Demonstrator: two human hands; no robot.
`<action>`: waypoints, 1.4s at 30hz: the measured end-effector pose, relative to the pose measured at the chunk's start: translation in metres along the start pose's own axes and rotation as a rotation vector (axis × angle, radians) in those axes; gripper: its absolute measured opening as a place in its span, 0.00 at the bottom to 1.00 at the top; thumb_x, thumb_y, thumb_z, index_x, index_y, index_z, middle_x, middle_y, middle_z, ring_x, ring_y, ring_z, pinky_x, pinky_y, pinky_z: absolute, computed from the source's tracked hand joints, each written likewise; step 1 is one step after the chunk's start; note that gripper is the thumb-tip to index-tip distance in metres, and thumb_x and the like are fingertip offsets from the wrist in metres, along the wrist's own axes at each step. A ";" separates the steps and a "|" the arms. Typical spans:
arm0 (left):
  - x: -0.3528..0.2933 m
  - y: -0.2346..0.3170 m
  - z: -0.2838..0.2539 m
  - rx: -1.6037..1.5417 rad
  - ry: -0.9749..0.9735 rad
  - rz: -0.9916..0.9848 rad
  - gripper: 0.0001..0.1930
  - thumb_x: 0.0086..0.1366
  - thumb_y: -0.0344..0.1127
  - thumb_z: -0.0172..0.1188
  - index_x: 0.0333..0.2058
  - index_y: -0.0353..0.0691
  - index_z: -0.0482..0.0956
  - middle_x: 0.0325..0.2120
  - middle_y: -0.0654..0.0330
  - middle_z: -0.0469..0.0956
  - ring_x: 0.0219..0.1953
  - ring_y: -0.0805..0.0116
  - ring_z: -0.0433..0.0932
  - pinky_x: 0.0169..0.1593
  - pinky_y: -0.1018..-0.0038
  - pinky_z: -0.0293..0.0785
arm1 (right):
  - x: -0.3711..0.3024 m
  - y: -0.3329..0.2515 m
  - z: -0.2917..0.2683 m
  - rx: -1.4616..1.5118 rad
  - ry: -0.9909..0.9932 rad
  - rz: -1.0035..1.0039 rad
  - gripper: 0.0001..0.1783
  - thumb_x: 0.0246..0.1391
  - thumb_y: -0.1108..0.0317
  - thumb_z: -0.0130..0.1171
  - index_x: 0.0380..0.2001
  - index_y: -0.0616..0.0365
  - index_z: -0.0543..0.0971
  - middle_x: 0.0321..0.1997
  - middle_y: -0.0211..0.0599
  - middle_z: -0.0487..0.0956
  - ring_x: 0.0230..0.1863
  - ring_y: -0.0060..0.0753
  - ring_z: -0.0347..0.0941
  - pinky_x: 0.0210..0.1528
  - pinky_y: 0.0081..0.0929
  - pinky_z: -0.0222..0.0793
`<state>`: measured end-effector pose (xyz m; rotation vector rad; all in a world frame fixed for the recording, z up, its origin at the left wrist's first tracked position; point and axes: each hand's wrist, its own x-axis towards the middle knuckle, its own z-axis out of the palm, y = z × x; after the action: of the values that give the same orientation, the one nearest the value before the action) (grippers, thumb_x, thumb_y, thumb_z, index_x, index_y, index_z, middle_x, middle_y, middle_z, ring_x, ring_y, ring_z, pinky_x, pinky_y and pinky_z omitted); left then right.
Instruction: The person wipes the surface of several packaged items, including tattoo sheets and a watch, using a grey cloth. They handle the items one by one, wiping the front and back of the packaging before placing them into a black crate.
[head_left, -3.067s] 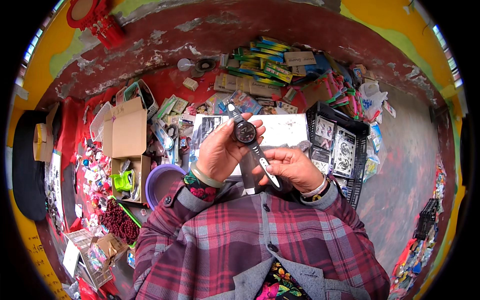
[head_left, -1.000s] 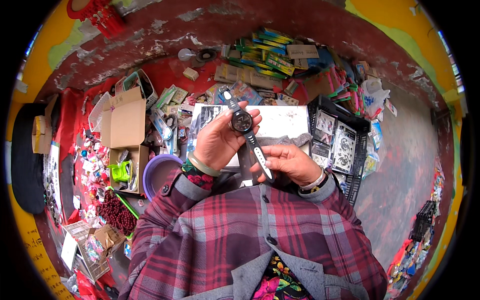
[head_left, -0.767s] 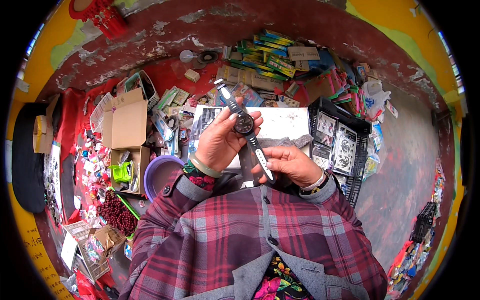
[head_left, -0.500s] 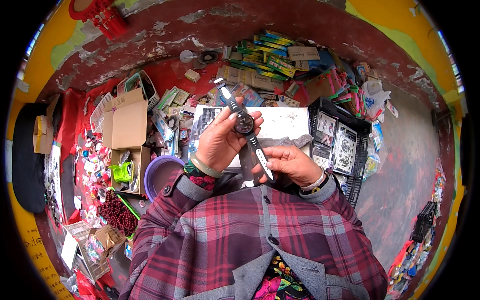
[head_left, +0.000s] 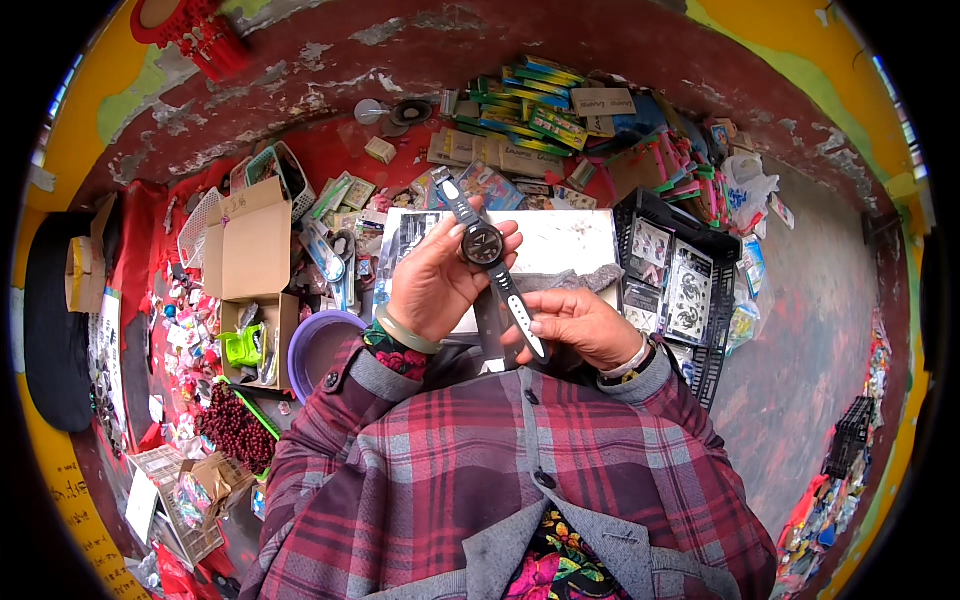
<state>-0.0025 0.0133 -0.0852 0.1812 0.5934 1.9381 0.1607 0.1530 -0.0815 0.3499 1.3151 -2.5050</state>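
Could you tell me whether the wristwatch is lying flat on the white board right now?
No, the wristwatch is held up between the left hand and the right hand.

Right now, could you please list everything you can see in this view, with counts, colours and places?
wristwatch: one, black with a dark dial and grey strap, held up between both hands
white board: one, under the hands, on the red ground
cardboard box: one, brown, flaps open, to the left
purple basin: one, beside the left elbow
green cup: one, in a lower box at left
dark red beads: one heap, lower left
black crate: one, holding printed cards, to the right
packaged goods: many, mixed colours, piled along the far wall
plaid shirt: one, red and grey, lower centre
left hand: grips the watch case
right hand: holds the lower strap end
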 end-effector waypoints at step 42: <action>-0.001 -0.006 0.000 0.051 0.053 0.053 0.24 0.68 0.32 0.45 0.62 0.40 0.53 0.49 0.51 0.69 0.54 0.50 0.70 0.56 0.60 0.69 | -0.001 0.004 -0.004 0.009 0.007 0.008 0.23 0.60 0.68 0.49 0.56 0.68 0.65 0.43 0.42 0.78 0.37 0.24 0.77 0.44 0.20 0.71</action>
<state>0.0024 0.0145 -0.0879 0.1795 0.6801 1.9852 0.1630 0.1541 -0.0864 0.3654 1.3023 -2.5064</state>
